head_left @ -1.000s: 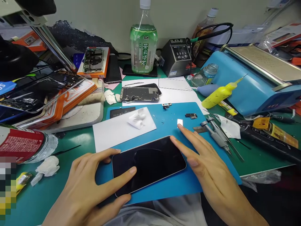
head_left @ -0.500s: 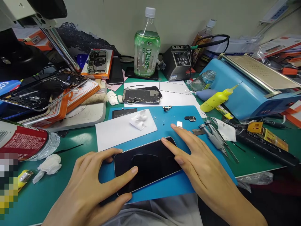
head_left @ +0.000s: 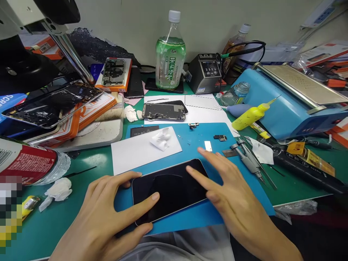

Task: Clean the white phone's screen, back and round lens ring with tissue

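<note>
A smartphone [head_left: 174,197] with a dark screen lies tilted across the blue work mat [head_left: 195,217]. My left hand [head_left: 108,210] grips its left end, with fingertips at the upper and lower long edges and one finger laid on the screen. Over the right end is my right hand [head_left: 231,192], fingers spread. Its index fingertip is at the screen near the top edge; whether it touches, I cannot tell. Beyond the hands, a small white piece [head_left: 208,146], a small dark phone part [head_left: 220,137] and a camera-like part [head_left: 193,125] rest on the mat.
White paper [head_left: 130,156] with a crumpled tissue [head_left: 161,139] lies behind the phone. Farther back are an opened phone assembly [head_left: 164,111] and a green bottle [head_left: 170,65]. Screwdrivers [head_left: 248,161], a yellow squeeze bottle [head_left: 250,117] and a blue machine [head_left: 282,105] stand right, a red-labelled jar [head_left: 27,163] left.
My right hand has shifted slightly, and its thumb has moved to the right, toward the phone's right edge. My left hand and the phone stay in place.
</note>
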